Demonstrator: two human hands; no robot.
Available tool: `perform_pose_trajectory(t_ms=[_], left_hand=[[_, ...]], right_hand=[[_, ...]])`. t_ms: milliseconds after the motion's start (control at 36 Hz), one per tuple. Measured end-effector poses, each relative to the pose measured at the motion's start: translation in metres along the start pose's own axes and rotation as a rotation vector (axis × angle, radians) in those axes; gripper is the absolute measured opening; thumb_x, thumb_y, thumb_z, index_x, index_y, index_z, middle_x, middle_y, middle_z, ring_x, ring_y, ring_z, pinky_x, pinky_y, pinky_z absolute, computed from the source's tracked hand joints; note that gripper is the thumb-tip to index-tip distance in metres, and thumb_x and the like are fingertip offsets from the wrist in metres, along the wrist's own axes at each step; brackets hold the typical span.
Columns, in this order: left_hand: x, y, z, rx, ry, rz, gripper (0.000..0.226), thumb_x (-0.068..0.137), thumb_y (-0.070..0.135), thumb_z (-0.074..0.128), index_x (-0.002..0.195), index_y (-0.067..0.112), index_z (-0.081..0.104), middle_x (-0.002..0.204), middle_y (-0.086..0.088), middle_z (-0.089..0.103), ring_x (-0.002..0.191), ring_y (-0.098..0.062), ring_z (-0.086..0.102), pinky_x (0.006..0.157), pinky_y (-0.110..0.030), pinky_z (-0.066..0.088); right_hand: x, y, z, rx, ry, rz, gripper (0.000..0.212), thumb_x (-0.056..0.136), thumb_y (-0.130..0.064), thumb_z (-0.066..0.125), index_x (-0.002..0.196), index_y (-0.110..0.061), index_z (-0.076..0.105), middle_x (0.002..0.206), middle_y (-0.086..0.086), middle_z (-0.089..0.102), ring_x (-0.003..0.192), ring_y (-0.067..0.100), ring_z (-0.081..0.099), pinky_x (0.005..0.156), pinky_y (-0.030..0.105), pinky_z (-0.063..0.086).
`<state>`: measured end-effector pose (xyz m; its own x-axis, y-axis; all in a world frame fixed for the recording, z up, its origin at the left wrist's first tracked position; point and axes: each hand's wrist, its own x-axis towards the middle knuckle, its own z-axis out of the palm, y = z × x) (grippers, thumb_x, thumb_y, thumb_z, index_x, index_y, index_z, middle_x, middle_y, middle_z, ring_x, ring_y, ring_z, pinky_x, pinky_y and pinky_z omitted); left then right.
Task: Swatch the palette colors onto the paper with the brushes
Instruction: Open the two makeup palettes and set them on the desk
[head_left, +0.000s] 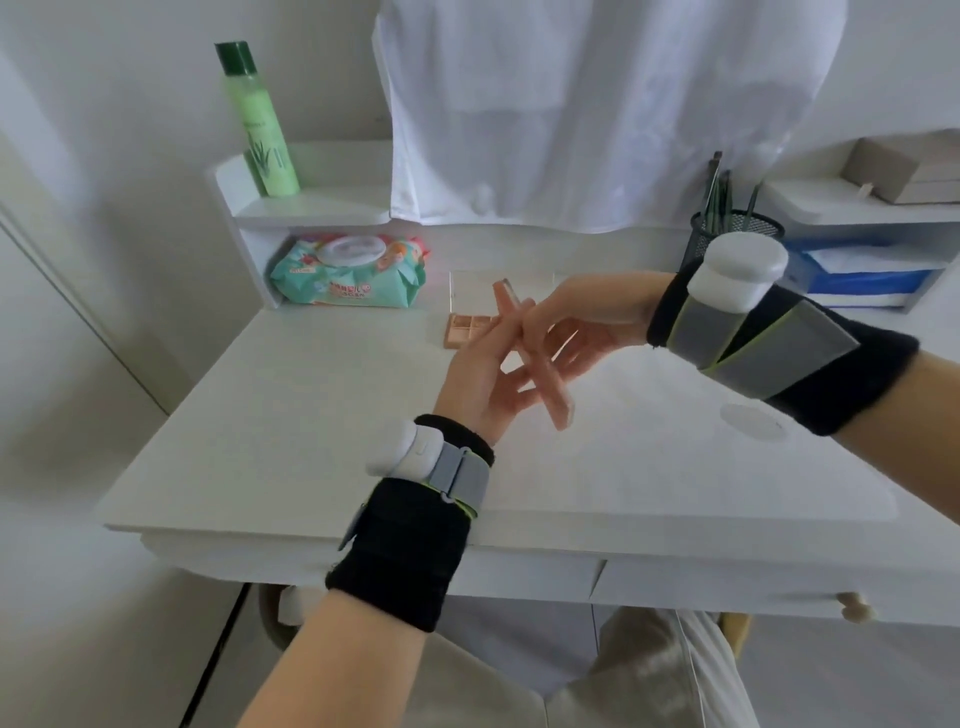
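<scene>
Holding pink stick (530, 358) mid-frame, both left hand (483, 384) and right hand (576, 317) pinching it | palette (470, 327) reached next, paper (649, 441) kept flat

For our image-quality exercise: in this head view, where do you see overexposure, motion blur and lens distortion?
Head view: the white desk and the paper wash out together in bright light; the hands, left hand and right hand, and the pink stick look softly blurred; the green bottle leans from wide-angle distortion.
</scene>
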<state>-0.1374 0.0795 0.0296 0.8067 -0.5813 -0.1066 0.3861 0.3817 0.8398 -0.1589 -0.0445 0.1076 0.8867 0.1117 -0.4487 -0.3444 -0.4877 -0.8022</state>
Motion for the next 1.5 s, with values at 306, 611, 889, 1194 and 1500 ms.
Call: perform_pose_trajectory(t_ms=[306, 611, 889, 1194, 1500], left_hand=[[0.001, -0.008, -0.006, 0.087, 0.077, -0.043, 0.014, 0.093, 0.024, 0.054, 0.086, 0.020, 0.065, 0.072, 0.004, 0.071, 0.065, -0.023, 0.069, 0.059, -0.042, 0.059], [-0.001, -0.004, -0.007, 0.026, 0.074, -0.084, 0.016, 0.091, 0.029, 0.057, 0.081, 0.025, 0.069, 0.086, 0.006, 0.071, 0.091, -0.026, 0.065, 0.089, -0.057, 0.050], [-0.001, -0.003, -0.007, 0.029, 0.082, -0.077, 0.009, 0.090, 0.028, 0.057, 0.092, 0.025, 0.065, 0.078, 0.007, 0.070, 0.082, -0.024, 0.065, 0.087, -0.053, 0.049], [0.001, -0.007, -0.007, 0.089, 0.113, -0.057, 0.021, 0.086, 0.028, 0.065, 0.104, 0.018, 0.066, 0.079, 0.001, 0.071, 0.076, -0.026, 0.066, 0.077, -0.050, 0.054], [-0.002, -0.008, -0.006, 0.140, 0.081, -0.054, 0.014, 0.088, 0.027, 0.063, 0.100, 0.021, 0.068, 0.087, -0.003, 0.067, 0.069, -0.022, 0.065, 0.066, -0.041, 0.055]], right_hand=[[0.006, -0.011, 0.020, 0.018, -0.036, 0.130, 0.029, 0.086, -0.002, 0.036, 0.108, 0.007, 0.053, 0.086, 0.021, 0.063, 0.091, 0.034, 0.066, 0.071, 0.035, 0.057], [0.007, -0.016, 0.014, -0.148, -0.056, 0.172, 0.026, 0.084, -0.003, 0.037, 0.094, -0.003, 0.061, 0.101, 0.023, 0.068, 0.092, 0.034, 0.068, 0.078, 0.037, 0.056], [0.006, -0.012, 0.014, -0.204, -0.056, 0.152, 0.028, 0.084, -0.002, 0.037, 0.085, -0.007, 0.065, 0.097, 0.017, 0.071, 0.088, 0.027, 0.070, 0.075, 0.034, 0.058], [0.007, -0.009, 0.021, -0.243, 0.011, 0.118, 0.037, 0.081, 0.001, 0.036, 0.112, 0.010, 0.055, 0.105, 0.028, 0.065, 0.096, 0.033, 0.067, 0.086, 0.041, 0.055], [-0.003, -0.003, 0.023, -0.240, 0.029, 0.049, 0.022, 0.083, 0.003, 0.037, 0.085, -0.001, 0.059, 0.098, 0.021, 0.069, 0.087, 0.022, 0.070, 0.078, 0.032, 0.058]])
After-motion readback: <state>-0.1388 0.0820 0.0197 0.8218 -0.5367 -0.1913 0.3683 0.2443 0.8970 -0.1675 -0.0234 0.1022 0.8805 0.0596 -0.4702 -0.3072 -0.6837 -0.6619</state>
